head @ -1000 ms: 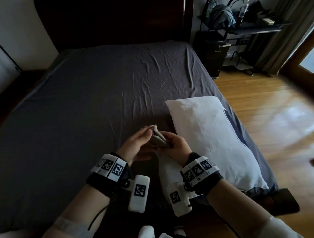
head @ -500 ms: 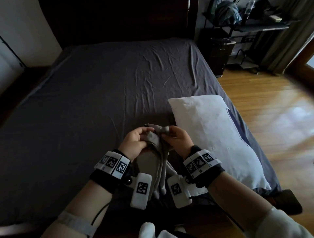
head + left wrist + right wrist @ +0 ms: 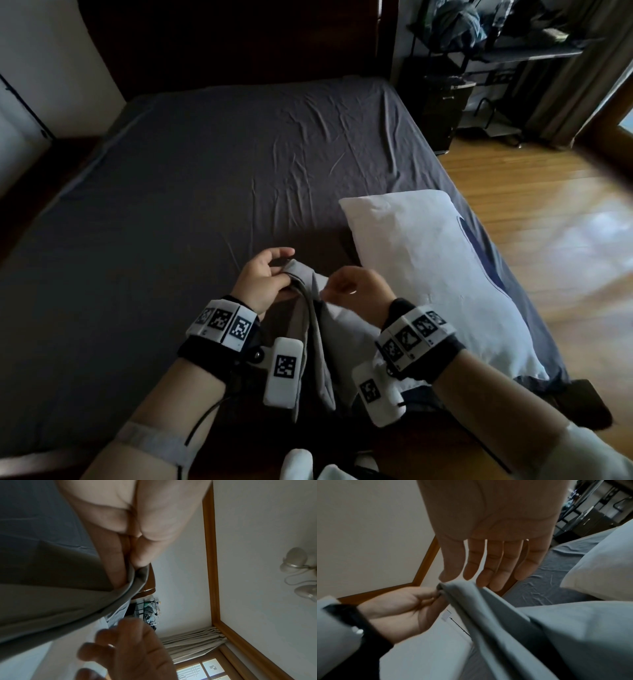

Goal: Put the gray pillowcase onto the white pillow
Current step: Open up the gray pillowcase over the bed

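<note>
The gray pillowcase hangs in folds from my left hand, which pinches its top corner between thumb and fingers; the left wrist view shows that pinch up close. My right hand is just to the right of the corner. Its fingers are loosely bent and their tips touch the top fold of the pillowcase without gripping it. The white pillow lies bare on the bed to the right of both hands, along the bed's right edge.
The bed has a wrinkled dark gray sheet and a dark headboard. A wooden floor lies to the right, with a black shelf rack and curtains behind. A dark flat object sits at the bed's near right corner.
The folded pillowcase has dropped open and now hangs long from my left hand. My right hand has let go of it and moved slightly right.
</note>
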